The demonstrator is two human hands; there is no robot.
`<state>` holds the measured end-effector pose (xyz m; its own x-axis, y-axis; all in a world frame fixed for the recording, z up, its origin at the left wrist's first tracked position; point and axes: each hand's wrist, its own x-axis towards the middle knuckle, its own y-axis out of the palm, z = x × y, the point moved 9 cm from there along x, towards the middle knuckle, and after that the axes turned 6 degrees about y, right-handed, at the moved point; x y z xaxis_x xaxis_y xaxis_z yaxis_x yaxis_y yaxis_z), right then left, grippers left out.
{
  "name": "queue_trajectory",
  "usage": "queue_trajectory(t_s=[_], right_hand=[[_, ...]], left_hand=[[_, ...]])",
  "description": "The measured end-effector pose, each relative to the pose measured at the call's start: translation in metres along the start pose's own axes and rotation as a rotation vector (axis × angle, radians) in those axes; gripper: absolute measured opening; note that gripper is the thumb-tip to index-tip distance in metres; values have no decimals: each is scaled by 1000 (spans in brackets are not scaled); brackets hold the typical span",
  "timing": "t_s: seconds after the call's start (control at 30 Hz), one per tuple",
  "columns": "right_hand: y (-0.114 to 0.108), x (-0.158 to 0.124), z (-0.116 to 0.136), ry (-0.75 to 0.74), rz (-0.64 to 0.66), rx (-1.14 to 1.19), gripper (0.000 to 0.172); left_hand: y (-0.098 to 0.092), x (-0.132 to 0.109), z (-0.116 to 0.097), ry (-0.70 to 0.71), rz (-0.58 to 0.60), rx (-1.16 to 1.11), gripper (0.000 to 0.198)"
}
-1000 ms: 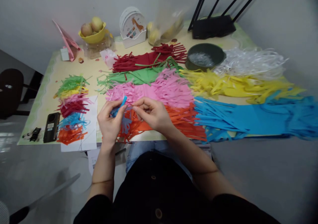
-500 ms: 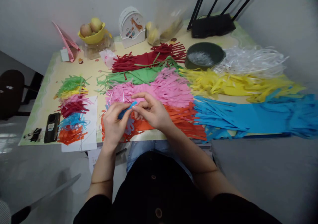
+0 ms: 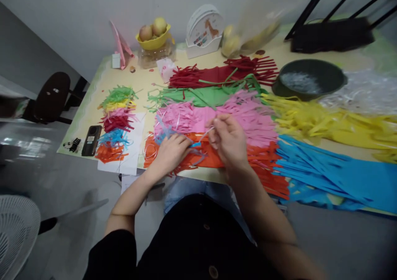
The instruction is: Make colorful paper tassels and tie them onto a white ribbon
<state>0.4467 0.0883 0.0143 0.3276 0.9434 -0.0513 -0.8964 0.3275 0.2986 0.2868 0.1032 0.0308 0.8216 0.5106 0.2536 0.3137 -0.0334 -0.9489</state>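
My left hand (image 3: 173, 152) is closed on a narrow blue paper strip (image 3: 195, 144), whose end sticks out past the fingertips. Pale blue shreds (image 3: 163, 129) hang around that hand. Off to its right, my right hand (image 3: 228, 141) pinches a thin whitish string (image 3: 206, 133) that runs toward the blue strip. Both hands are over fringed orange paper (image 3: 260, 164), with fringed pink paper (image 3: 201, 118) just behind. The far ends of the string are hidden by my fingers.
Fringed green (image 3: 204, 96), dark red (image 3: 211, 75), yellow (image 3: 335, 123) and blue paper (image 3: 338, 168) cover the table. A dark bowl (image 3: 279, 90) and a router (image 3: 331, 36) stand back right. Small shredded piles (image 3: 116, 123) and a phone (image 3: 92, 141) lie left.
The view has swung left. My hands, close together before over the blue strip, have moved apart, and the whitish string now shows between them.
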Motion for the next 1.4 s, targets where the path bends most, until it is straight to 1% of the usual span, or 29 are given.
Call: queue_trajectory(t_s=[0.03,0.07,0.13,0.17,0.2,0.23,0.27,0.33,0.4,0.47,0.53,0.57,0.63,0.67,0.7,0.73,0.77,0.8,0.83,0.87,0.9,1.0,1.07,1.1,1.13,1.17,1.23,1.33,1.4], right_hand=[[-5,2,-1,22,-21,94,34],[-9,3,-2,37,-28,150,37],[-14,4,-3,58,-25,186,40],[-14,4,-4,68,-23,196,41],[-13,3,-6,80,-18,203,41],[-12,2,-8,92,-12,208,41],[-9,1,-10,102,-3,208,40],[-3,-1,-13,117,23,191,38],[0,-2,-14,115,35,174,37],[1,-1,-13,106,40,165,36],[-1,0,-12,97,43,157,34],[-1,0,-11,94,46,151,34],[-2,1,-11,87,50,135,34],[-3,2,-11,84,52,123,35],[-2,2,-11,80,55,108,35],[-1,3,-10,75,60,90,35],[-1,3,-10,68,61,68,36],[1,3,-8,60,62,39,36],[3,3,-6,48,63,4,36],[5,2,-2,30,65,-31,35],[8,0,2,5,66,-66,35],[21,-7,20,-75,83,-147,36],[30,-13,31,-107,105,-188,34],[34,-15,35,-116,120,-208,32],[37,-17,38,-125,137,-227,30],[40,-19,41,-133,151,-246,28],[42,-21,45,-145,166,-272,25],[38,-19,45,-145,148,-280,24],[35,-17,44,-136,137,-277,23]], left_hand=[[-4,-4,21,-17,2,-42,16],[-13,-10,51,-68,-29,-79,16],[-40,-30,132,-352,-161,-55,9],[-50,-40,166,-432,-190,-36,13],[-57,-48,195,-478,-203,-30,17],[-62,-56,219,-513,-211,-32,19],[-64,-61,237,-535,-216,-39,24],[-63,-69,258,-563,-237,-60,34],[-64,-73,267,-588,-284,-76,36],[-75,-77,273,-615,-365,-85,33],[-103,-85,282,-651,-492,-91,29],[-122,-91,287,-670,-570,-98,30],[-164,-106,294,-711,-729,-117,38],[-186,-113,292,-715,-820,-129,41],[-207,-119,285,-694,-929,-132,42],[-225,-123,272,-645,-1042,-128,39],[-238,-123,254,-568,-1142,-135,34],[-244,-120,231,-487,-1210,-147,27],[-241,-109,210,-433,-1194,-185,21],[-227,-90,189,-387,-1109,-296,17],[-212,-79,169,-366,-1107,-393,14],[-148,-34,113,-376,-921,-570,17],[-104,-8,87,-402,-781,-727,16],[-86,2,78,-413,-732,-804,16],[-73,10,70,-420,-701,-873,16],[-64,17,63,-425,-684,-927,16],[-55,25,54,-420,-668,-974,18],[-49,30,44,-410,-643,-974,19],[-48,27,42,-419,-654,-960,18]])
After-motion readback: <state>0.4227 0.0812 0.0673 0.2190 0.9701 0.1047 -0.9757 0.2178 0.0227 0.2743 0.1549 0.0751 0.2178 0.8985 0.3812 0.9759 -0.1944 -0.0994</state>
